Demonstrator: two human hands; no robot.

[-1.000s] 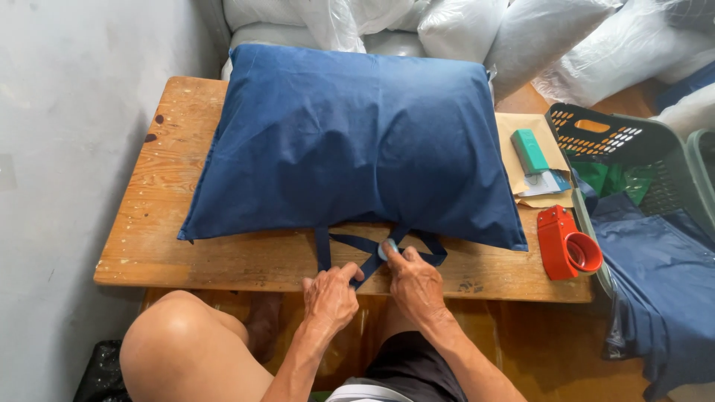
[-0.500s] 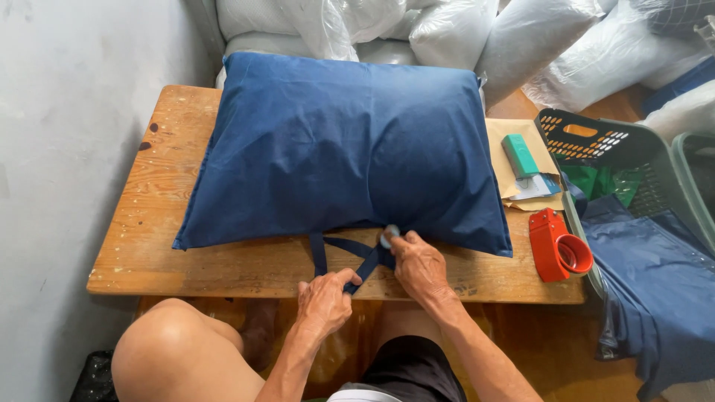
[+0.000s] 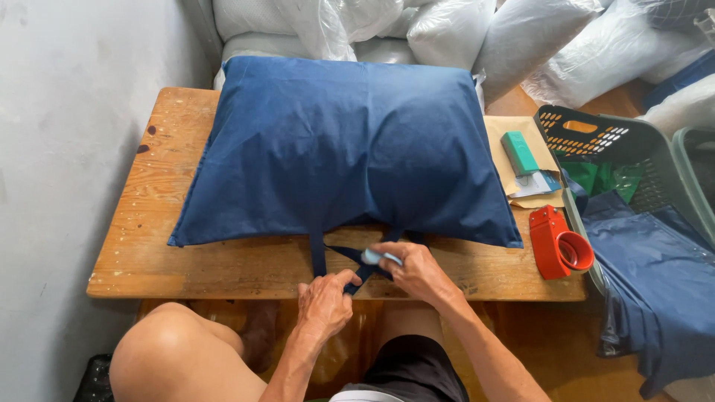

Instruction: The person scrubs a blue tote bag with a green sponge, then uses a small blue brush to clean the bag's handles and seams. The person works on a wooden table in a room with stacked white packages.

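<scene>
A big navy blue pillow point(image 3: 350, 149) lies on a wooden table point(image 3: 186, 260). Dark blue fabric ties point(image 3: 328, 257) hang from its near edge. My left hand point(image 3: 324, 301) pinches the end of one tie at the table's front edge. My right hand point(image 3: 417, 269) is closed around a small light blue tool point(image 3: 372, 257) and presses it against the ties just under the pillow's edge. The two hands are close together, almost touching.
A red tape dispenser point(image 3: 558, 244) sits at the table's right front. A green box point(image 3: 519, 152) and papers lie on a brown envelope point(image 3: 514, 134). A dark laundry basket point(image 3: 618, 149) with blue cloth point(image 3: 655, 275) stands right. Bagged white pillows point(image 3: 462, 30) pile behind.
The right hand has shifted slightly along the ties with the small tool. The left hand has pulled the tie end toward me. The pillow has stayed in place.
</scene>
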